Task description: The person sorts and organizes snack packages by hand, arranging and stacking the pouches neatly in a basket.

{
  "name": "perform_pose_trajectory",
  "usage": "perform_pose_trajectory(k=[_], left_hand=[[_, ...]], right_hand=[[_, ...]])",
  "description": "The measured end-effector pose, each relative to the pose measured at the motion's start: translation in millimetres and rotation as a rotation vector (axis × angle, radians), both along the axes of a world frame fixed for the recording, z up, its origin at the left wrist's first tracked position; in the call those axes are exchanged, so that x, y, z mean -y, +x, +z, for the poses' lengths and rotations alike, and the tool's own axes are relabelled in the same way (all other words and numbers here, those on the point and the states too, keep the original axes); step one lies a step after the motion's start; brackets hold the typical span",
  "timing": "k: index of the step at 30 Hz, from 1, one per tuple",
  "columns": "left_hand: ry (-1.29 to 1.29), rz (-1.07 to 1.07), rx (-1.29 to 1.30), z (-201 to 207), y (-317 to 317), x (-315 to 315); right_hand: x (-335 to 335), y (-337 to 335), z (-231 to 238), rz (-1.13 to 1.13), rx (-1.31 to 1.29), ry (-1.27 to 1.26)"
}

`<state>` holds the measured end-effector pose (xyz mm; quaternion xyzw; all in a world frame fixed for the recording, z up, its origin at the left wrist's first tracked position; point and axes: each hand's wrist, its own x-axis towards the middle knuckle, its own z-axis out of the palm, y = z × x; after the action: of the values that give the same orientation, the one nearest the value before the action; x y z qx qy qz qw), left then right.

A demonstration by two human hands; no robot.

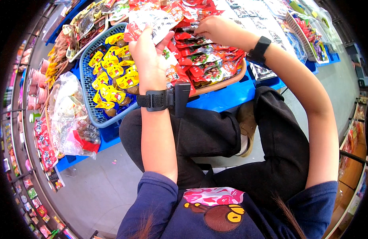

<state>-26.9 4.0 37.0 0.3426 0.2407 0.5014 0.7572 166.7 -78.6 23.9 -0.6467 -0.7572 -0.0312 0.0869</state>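
My left hand (147, 59) is raised over the near packets, its thumb and fingers around a white-and-red snack packet (158, 23). To the right, my right hand (220, 30) is bent down with its fingers pinched on the edge of a red snack packet in a row. Those red packets (212, 59), printed with pictures of food, stand tightly in overlapping rows inside a tan basket (228, 83). The right fingertips are partly hidden among the packets. Each wrist wears a black strap.
Left of the tan basket is a blue plastic basket (85, 85) of yellow cartoon-shaped packets (112, 71). A clear plastic bag (68, 115) lies at the blue table's (228, 99) left end. A white basket (301, 34) stands at far right. Shelves of goods line the left side.
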Motion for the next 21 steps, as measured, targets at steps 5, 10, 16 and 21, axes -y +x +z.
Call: perform_pose_trajectory(k=[5, 10, 16, 21], left_hand=[[-0.001, -0.019, 0.029, -2.3, 2.1, -0.6], [-0.003, 0.004, 0.024, -1.2, -0.2, -1.2], [-0.018, -0.002, 0.0, 1.6, 2.0, 1.5], [-0.012, 0.013, 0.011, -1.6, -1.1, -0.8]], right_hand=[[-2.5, 2.0, -19.2, 0.112, 0.253, 0.178], [-4.0, -4.5, -19.6, 0.052, 0.272, 0.04], [-16.6, -4.1, -25.7, 0.008, 0.348, -0.135], [-16.8, -13.1, -20.3, -0.037, 0.257, -0.116]])
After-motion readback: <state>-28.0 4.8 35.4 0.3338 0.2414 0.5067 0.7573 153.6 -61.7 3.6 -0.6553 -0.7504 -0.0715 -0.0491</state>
